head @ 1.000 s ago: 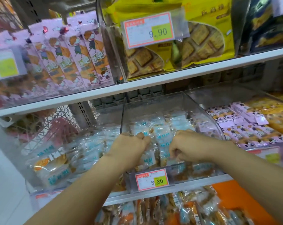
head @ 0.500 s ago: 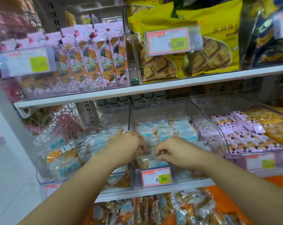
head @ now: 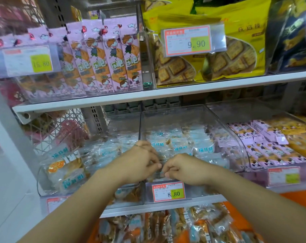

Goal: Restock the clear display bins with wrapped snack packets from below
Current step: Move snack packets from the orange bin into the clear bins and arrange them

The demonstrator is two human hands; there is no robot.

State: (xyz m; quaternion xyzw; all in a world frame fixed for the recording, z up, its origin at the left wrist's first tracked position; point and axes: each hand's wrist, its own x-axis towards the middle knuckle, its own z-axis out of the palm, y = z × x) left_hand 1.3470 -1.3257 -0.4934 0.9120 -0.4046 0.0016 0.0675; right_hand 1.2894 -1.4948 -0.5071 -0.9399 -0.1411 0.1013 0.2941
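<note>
Here we see the left hand (head: 140,162) and right hand (head: 185,170) close together at the front edge of the middle clear bin (head: 175,116). The fingers of both are curled tightly downward. Their tips are hidden, so we cannot tell whether they pinch a packet. The bin holds clear-wrapped packets (head: 203,148) with blue lettering, piled loosely across its floor. Both forearms reach up and inward from the lower corners, with the hands just above the 8.80 price tag (head: 168,191).

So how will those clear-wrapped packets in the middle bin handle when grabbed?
Probably light: the clear-wrapped packets lie loosely heaped in the middle bin. Their glossy film looks slippery. The pale pastry inside likely crushes easily.
</note>
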